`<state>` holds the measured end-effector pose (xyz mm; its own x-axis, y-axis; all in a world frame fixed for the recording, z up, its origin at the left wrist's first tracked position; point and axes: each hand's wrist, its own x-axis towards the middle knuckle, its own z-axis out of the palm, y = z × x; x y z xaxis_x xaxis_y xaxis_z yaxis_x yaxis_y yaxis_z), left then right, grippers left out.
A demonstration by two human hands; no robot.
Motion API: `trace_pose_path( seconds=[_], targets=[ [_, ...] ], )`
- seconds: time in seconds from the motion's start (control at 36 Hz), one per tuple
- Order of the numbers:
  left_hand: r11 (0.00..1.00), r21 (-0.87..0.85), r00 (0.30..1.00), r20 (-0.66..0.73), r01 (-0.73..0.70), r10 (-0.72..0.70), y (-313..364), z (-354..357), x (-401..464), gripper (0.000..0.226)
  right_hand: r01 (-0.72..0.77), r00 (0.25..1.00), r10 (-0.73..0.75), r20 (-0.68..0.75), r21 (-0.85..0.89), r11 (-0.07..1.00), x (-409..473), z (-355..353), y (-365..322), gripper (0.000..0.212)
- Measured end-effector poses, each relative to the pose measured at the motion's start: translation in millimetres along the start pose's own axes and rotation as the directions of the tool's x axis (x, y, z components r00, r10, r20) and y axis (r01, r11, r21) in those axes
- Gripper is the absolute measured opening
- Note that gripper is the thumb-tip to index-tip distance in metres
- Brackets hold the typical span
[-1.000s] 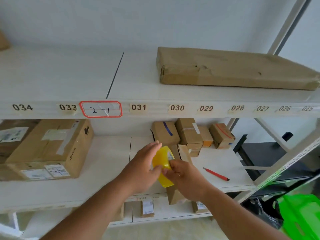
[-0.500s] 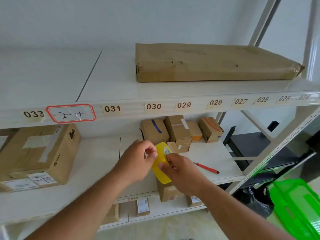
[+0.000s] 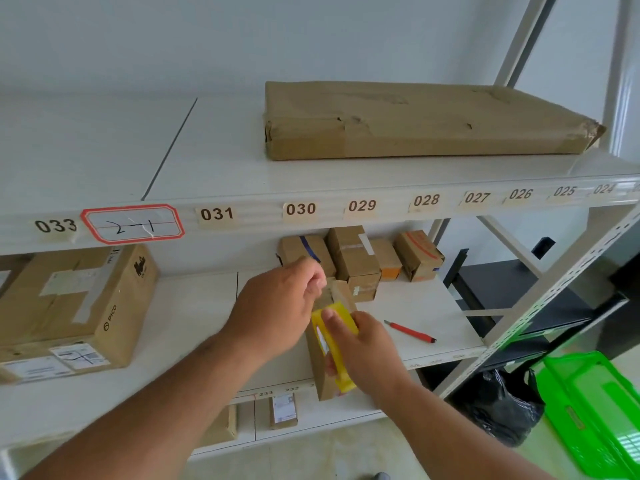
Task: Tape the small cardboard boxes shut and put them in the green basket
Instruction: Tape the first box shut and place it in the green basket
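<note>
**White shelving, tape drawn over a small box**

White metal shelving [image 3: 242, 174] fills the view. Over its middle shelf, the right hand [image 3: 372, 351] grips a yellow tape roll [image 3: 337, 323] against a small cardboard box [image 3: 320, 368], its grip closed on both. The left hand [image 3: 277, 306] pinches the tape end above the box, fingers narrow. Behind them stand more small boxes [image 3: 353, 261]; right of them lies a red pen [image 3: 410, 331]. Below the shelving's right end sits the green basket [image 3: 595, 410].
</note>
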<state>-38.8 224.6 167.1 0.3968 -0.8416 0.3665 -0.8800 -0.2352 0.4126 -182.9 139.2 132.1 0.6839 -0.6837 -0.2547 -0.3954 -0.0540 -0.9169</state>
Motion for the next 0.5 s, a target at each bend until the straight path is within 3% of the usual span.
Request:
trace_pose_path(
  seconds=[0.08,0.17,0.22,0.36,0.5],
  targets=[
    [0.997,-0.062,0.998,0.036,0.054,-0.052,3,-2,10,0.011,-0.082,0.996,0.083,-0.028,0.027,0.996,-3,-6,-6,0.061],
    [0.956,-0.237,0.98,0.135,0.173,-0.144,-7,1,15,0.015,-0.031,0.998,0.032,-0.059,0.015,0.999,-7,-12,-8,0.041],
    [0.928,-0.312,0.971,0.187,0.203,-0.149,-10,3,13,0.017,-0.013,1.0,0.013,-0.003,-0.002,1.0,-9,-12,-8,0.027],
    [0.884,-0.382,0.951,0.251,0.269,-0.181,-16,8,6,0.013,-0.076,0.997,0.075,0.023,0.021,0.997,-14,-11,-6,0.022],
    [0.812,-0.466,0.936,0.155,0.352,-0.317,-25,15,-3,0.022,-0.123,0.992,0.123,-0.003,0.062,0.99,-16,-12,-7,0.025]
  ],
)
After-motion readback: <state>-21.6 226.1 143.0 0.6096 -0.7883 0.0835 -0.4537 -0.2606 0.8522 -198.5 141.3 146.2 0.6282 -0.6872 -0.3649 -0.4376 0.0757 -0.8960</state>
